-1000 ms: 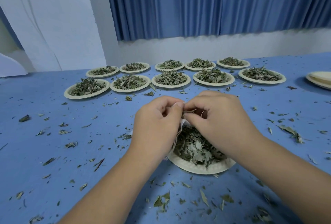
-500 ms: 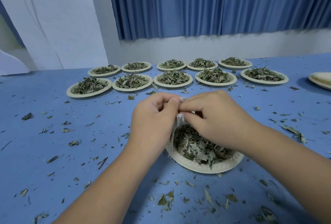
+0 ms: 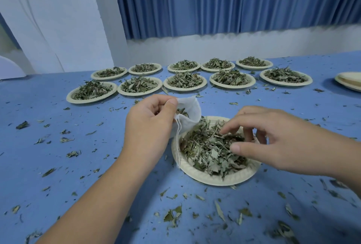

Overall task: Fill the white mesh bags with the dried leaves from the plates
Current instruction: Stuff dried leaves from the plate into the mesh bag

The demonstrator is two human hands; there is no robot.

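Observation:
A white mesh bag (image 3: 191, 112) hangs open at the left rim of a paper plate (image 3: 211, 175), with a few leaves visible in its mouth. My left hand (image 3: 150, 126) pinches the bag's upper edge between thumb and fingers, and the drawstring (image 3: 178, 146) dangles below. The plate holds a heap of dried leaves (image 3: 213, 148). My right hand (image 3: 273, 142) hovers over that heap with fingers spread and reaching down, fingertips among the leaves, nothing plainly held.
Two rows of several leaf-filled paper plates (image 3: 184, 80) stand at the back of the blue table (image 3: 58, 165). A stack of bare plates (image 3: 349, 80) sits at the far right. Leaf crumbs are scattered all over the table. A blue curtain hangs behind.
My right hand has let go of the bag's mouth and moved right and down onto the leaves. My left hand keeps the bag, now held open beside the plate.

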